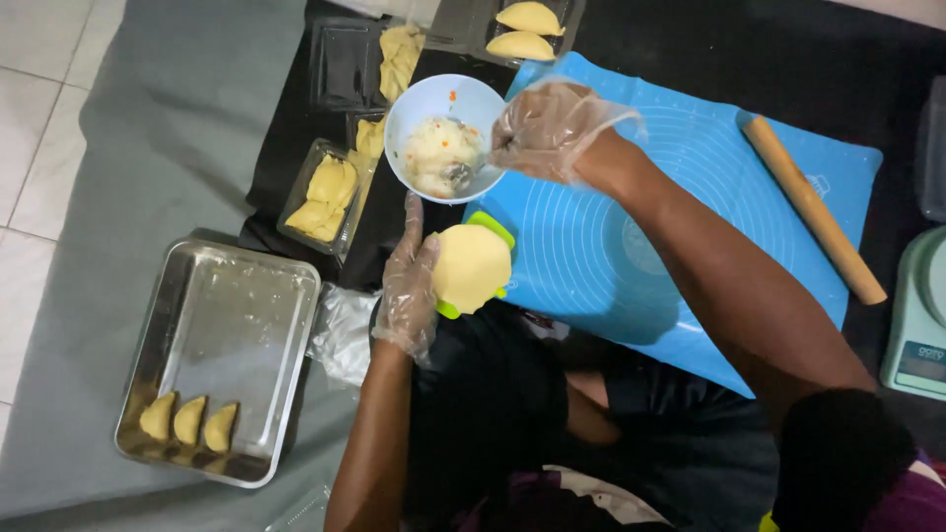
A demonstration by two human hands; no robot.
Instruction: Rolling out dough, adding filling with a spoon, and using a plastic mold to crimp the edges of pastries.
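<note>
My left hand, in a clear plastic glove, holds a green dumpling press with a round yellow dough disc laid over it. My right hand, also gloved, reaches into a white bowl and grips a spoon sunk in the pale filling. Bowl and press sit at the left edge of a blue silicone mat.
A metal tray at the left holds three folded pastries. Clear plastic boxes hold more dough pieces. Two folded pastries lie at the top. A wooden rolling pin rests on the mat. A kitchen scale stands at right.
</note>
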